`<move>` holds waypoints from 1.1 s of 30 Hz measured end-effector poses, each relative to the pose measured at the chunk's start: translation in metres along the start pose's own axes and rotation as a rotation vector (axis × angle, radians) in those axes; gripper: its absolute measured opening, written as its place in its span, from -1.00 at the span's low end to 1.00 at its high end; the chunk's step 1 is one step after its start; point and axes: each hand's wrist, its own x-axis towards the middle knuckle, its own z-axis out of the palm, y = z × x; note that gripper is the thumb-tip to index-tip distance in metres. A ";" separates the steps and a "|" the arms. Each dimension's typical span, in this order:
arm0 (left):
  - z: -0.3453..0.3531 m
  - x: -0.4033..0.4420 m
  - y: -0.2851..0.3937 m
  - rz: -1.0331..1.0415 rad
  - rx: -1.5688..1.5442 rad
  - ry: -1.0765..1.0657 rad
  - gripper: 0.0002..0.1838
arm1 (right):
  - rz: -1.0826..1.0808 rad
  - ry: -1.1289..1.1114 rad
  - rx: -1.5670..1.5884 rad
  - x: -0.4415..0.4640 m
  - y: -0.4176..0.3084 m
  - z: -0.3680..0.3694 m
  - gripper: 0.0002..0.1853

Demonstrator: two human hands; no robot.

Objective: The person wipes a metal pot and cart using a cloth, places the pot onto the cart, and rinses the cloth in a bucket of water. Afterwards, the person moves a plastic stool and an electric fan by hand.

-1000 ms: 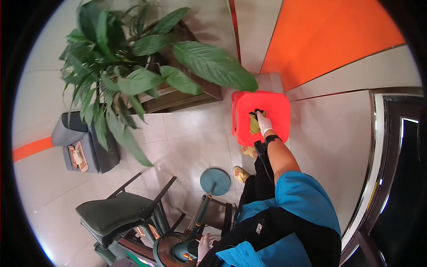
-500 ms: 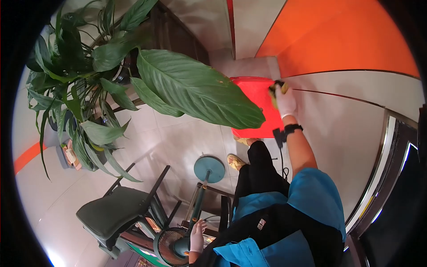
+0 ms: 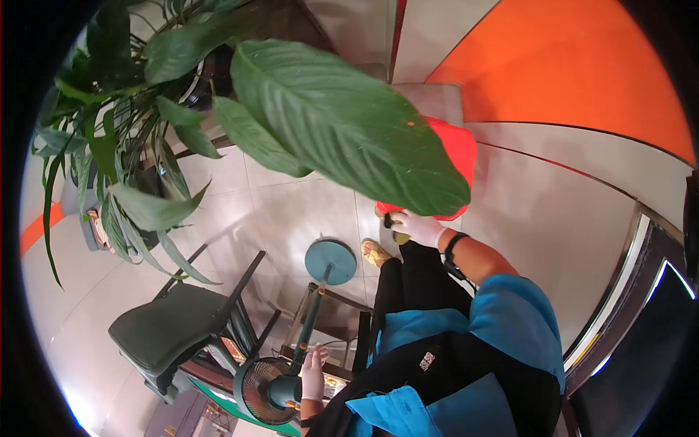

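Observation:
My right hand (image 3: 416,227), in a thin pale glove, is closed round a small black and yellow-green object (image 3: 400,237) whose kind I cannot make out. It is beside the near edge of a flat-topped red piece (image 3: 459,156), largely covered by a big green leaf (image 3: 349,124). A black band circles my right wrist, with a dark piece below it. Low in the view, my gloved left hand (image 3: 313,375) hangs next to the head of a standing fan (image 3: 266,392), fingers loosely extended and nothing visible in them. Whether it touches the fan is unclear.
A large leafy plant (image 3: 138,167) fills the upper left. A dark padded chair (image 3: 167,324) stands at lower left, near the fan's round teal base (image 3: 330,262). My yellow sandal (image 3: 375,253) is on the tiled floor. An orange and cream wall (image 3: 568,73) runs along the right.
My right hand has come down and left from the red piece's far right edge to its near edge, still holding the object. The view has shifted, and the leaf covers more of the red piece.

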 end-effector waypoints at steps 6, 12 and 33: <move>0.008 -0.001 -0.019 0.007 -0.036 -0.019 -0.56 | 0.887 0.434 -0.021 -0.086 0.141 0.045 -0.56; 0.013 0.005 -0.066 -0.040 -0.108 0.013 -0.61 | 0.942 0.372 0.058 -0.021 0.077 0.016 -0.48; 0.066 -0.051 -0.151 0.087 -0.369 0.474 -0.44 | -0.027 -0.530 0.233 0.150 -0.144 -0.050 -0.54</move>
